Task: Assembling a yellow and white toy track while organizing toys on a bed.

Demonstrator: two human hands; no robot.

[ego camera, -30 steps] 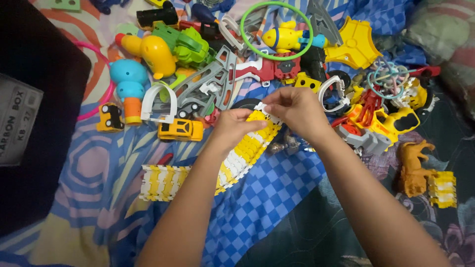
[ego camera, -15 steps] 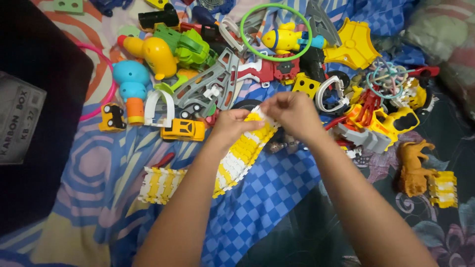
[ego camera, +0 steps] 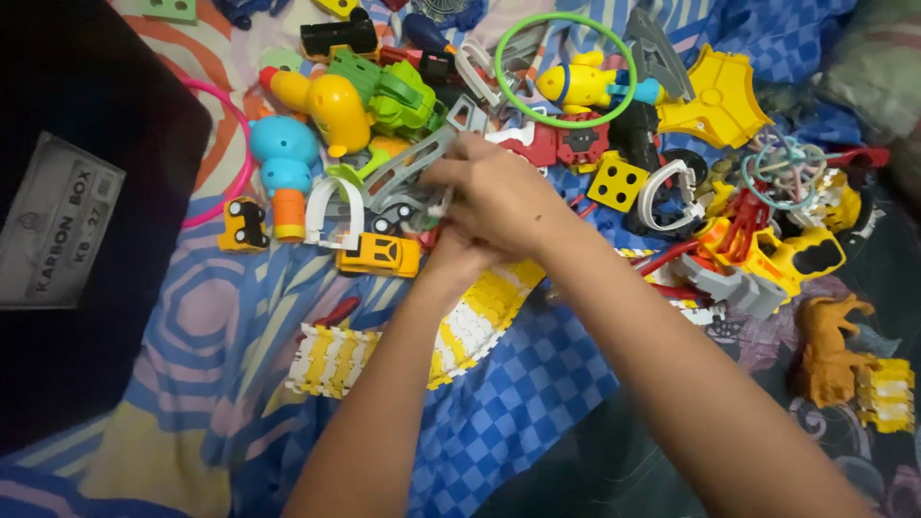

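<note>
1. Reaching into the toy pile, your right hand (ego camera: 504, 197) lies over your left hand (ego camera: 459, 257), the two pressed close together at the middle of the heap.
2. Your right fingers (ego camera: 443, 176) curl down onto the grey track piece (ego camera: 408, 165) that slants between the green toy (ego camera: 403, 96) and the little cars.
3. Your left hand sits mostly hidden under the right one, so you cannot tell whether it pinches anything or just rests there.
4. Right below both wrists runs the yellow and white track (ego camera: 460, 331), curving down-left across the checked blue cloth (ego camera: 518, 422), its upper end tucked beneath your hands.
5. Just left of your hands sits the yellow toy car (ego camera: 380, 255), with a white arch piece (ego camera: 331, 206) beside it.
6. Further left stands the blue and orange toy (ego camera: 283, 168), with a yellow duck (ego camera: 331, 105) above it.
7. Above your right hand lies a green ring (ego camera: 566, 67) around a yellow fish (ego camera: 580, 82).
8. Off to the right, a brown animal figure (ego camera: 830, 350) lies well apart from your hands.
</note>
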